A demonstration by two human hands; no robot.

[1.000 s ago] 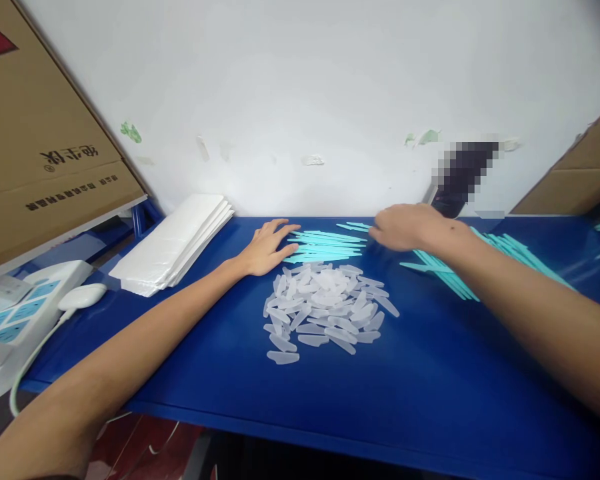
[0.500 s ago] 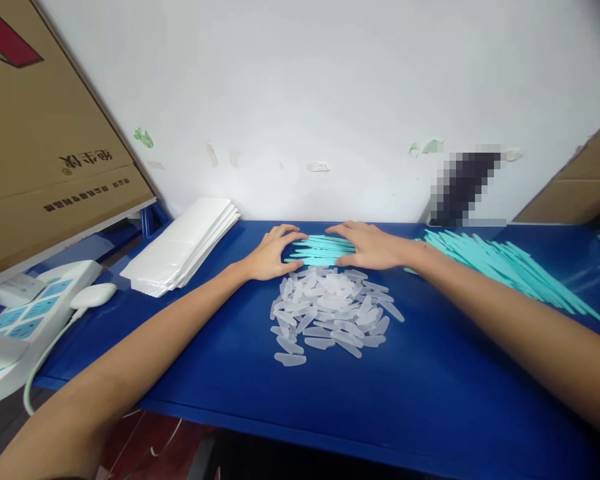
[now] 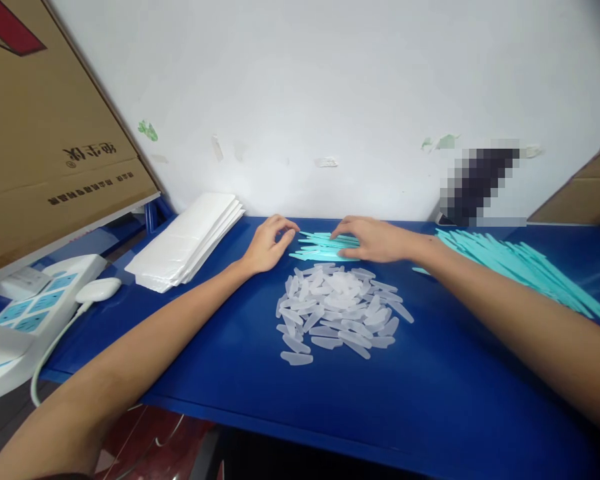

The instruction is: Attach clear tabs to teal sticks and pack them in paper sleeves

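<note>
A small row of teal plastic sticks [image 3: 316, 247] lies on the blue table [image 3: 430, 393] near the wall. My left hand [image 3: 267, 245] rests at the row's left end, fingers curled with the tips touching the sticks. My right hand [image 3: 373, 239] lies flat over the row's right end, fingers stretched out. Just in front of both hands sits a heap of several translucent white plastic caps [image 3: 337, 308]. A larger pile of teal sticks [image 3: 525, 268] spreads out behind my right forearm.
A stack of white flat bags [image 3: 187, 241] lies at the back left. A white power strip [image 3: 35, 300] with a plugged-in charger [image 3: 98, 289] sits at the left edge under a leaning cardboard box [image 3: 45, 133]. Another cardboard piece [image 3: 585, 193] stands at the right.
My right hand came from the large teal pile on the right to the small row and now lies on it. My left fingers have curled at the row's left end.
</note>
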